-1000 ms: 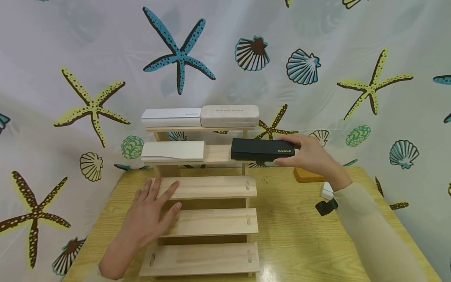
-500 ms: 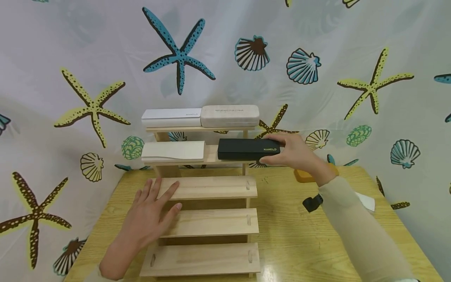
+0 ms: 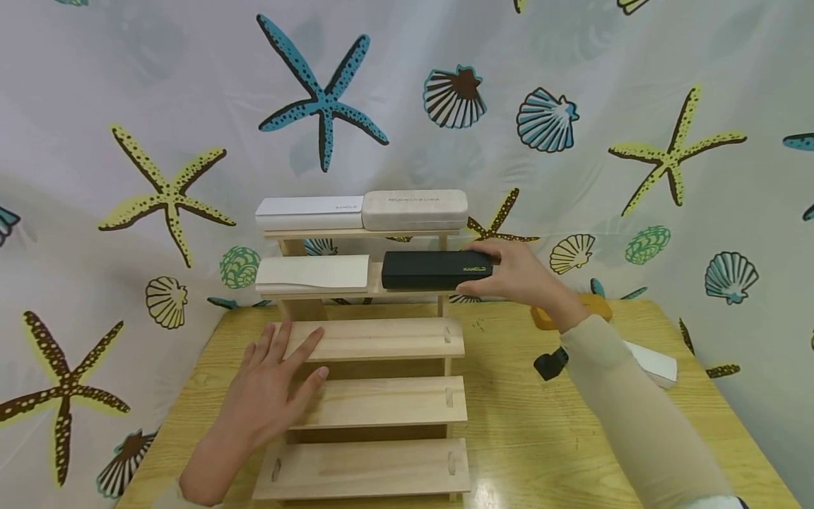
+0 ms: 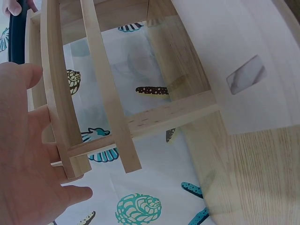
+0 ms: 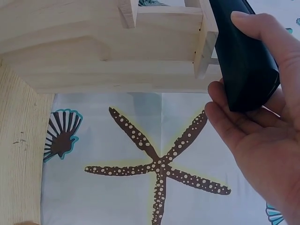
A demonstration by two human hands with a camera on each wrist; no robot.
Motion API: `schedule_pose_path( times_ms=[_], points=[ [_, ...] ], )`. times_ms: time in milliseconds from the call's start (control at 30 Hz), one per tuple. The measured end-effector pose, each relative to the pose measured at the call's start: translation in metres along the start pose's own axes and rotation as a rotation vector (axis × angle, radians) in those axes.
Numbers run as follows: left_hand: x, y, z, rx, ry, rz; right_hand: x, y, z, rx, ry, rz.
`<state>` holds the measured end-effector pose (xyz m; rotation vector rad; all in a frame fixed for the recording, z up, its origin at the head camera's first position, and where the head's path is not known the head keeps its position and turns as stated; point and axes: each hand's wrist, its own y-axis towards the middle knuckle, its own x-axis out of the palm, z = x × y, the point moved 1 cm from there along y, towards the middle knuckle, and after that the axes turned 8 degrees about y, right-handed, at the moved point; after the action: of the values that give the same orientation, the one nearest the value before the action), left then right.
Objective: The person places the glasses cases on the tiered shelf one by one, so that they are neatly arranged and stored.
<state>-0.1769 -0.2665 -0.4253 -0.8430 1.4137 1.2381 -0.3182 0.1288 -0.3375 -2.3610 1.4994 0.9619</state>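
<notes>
My right hand (image 3: 511,272) grips the right end of a long black glasses case (image 3: 432,270) with gold lettering, thumb on the near side and fingers behind. The case lies along the right part of the second shelf from the top, its right end jutting past the shelf. In the right wrist view the black case (image 5: 246,61) sits between thumb and fingers. To its left on the same shelf is a white case (image 3: 311,273), a small gap between them. My left hand (image 3: 270,389) rests with spread fingers on the left side of the wooden stepped rack (image 3: 381,404), at its middle shelf.
On the top shelf stand a white case (image 3: 309,212) and a rounded cream case (image 3: 415,210), side by side. An orange case (image 3: 598,305) and another white case (image 3: 653,364) lie on the table (image 3: 528,424) behind my right arm. A patterned cloth (image 3: 407,92) hangs behind.
My right hand has moved left with the black case, sliding it further over the second shelf towards the white case. The left hand has stayed on the rack.
</notes>
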Motion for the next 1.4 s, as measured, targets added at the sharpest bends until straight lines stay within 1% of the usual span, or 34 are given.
schedule_pose_path(
  times_ms=[100, 367, 600, 867, 1133, 1400],
  points=[
    [0.001, 0.000, -0.001, -0.002, 0.001, -0.001, 0.002, 0.003, 0.000, -0.009, -0.018, -0.002],
    [0.000, -0.001, -0.001, 0.001, -0.001, 0.004, 0.007, 0.010, -0.002, -0.035, -0.013, -0.017],
    [-0.001, -0.001, -0.001, 0.000, -0.003, 0.002, 0.010, 0.016, -0.004, -0.028, -0.011, -0.036],
    [-0.001, -0.001, -0.001, 0.000, 0.007, -0.005, 0.016, 0.023, -0.004, -0.054, -0.056, -0.064],
    [0.001, 0.000, -0.001, 0.004, 0.007, 0.005, 0.018, 0.025, -0.006, -0.049, -0.037, -0.078],
    [0.001, -0.001, -0.001, 0.000, 0.006, -0.002, 0.019, 0.025, -0.008, -0.039, -0.056, -0.093]
  ],
)
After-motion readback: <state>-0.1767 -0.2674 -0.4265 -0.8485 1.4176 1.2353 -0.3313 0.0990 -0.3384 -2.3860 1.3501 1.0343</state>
